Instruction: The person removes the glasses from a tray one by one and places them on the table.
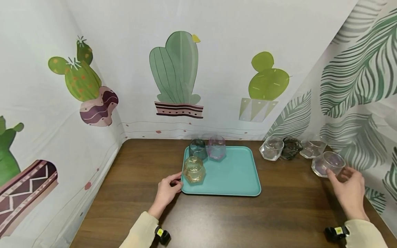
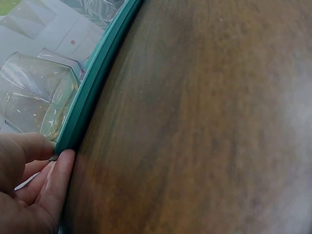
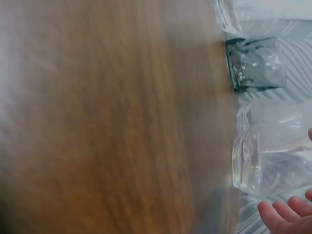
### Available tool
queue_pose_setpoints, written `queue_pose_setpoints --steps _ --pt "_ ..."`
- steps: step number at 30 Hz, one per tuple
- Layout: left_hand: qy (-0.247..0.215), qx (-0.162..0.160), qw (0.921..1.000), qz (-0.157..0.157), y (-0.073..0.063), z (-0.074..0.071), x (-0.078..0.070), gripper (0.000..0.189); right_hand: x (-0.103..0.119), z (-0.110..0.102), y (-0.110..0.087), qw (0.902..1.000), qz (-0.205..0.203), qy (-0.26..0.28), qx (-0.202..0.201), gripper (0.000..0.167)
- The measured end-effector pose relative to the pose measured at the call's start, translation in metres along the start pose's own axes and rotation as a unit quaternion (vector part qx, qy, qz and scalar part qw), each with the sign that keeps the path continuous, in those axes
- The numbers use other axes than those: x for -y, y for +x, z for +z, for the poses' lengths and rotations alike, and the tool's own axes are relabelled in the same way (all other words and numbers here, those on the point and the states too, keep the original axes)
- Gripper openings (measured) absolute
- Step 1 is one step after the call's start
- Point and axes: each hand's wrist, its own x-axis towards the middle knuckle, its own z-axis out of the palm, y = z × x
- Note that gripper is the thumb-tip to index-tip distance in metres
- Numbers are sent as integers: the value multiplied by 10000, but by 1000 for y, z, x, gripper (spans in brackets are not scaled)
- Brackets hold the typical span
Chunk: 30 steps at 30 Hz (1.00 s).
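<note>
My left hand (image 1: 169, 189) pinches the left edge of a turquoise tray (image 1: 232, 179), thumb above and a finger along the outer side in the left wrist view. On the tray's left part stand an amber glass (image 1: 194, 170), a dark teal glass (image 1: 197, 150) and a pink-tinted glass (image 1: 216, 148). At the far right, my right hand (image 1: 350, 189) holds a clear, faintly iridescent glass (image 1: 327, 163) between thumb and fingers. Its base appears to be on the table in the right wrist view, where the fingertips (image 3: 275, 217) lie along one side.
Left of the held glass stand a clear glass (image 1: 312, 147), a smoky dark glass (image 1: 291, 148) and another clear glass (image 1: 272, 148), in a row by the back edge. The brown wooden table (image 1: 223, 220) meets patterned cloth walls (image 1: 223, 69) at the back and sides.
</note>
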Motion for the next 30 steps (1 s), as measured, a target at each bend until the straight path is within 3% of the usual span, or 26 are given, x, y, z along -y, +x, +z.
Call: queue_pose_setpoints --steps 5,9,17,30 --pt "24 3 10000 -1 0 0 0 40 7 2 -10 9998 -62 83 -181 60" --pt "62 5 10000 28 -1 0 0 40 14 3 -18 9990 -369 186 -196 52" --pt "20 -20 10000 3 0 0 0 40 31 8 -36 9964 -744 363 192 55" --pt "18 35 10000 -1 1 0 1 41 65 31 -68 9858 -1454 795 285 45"
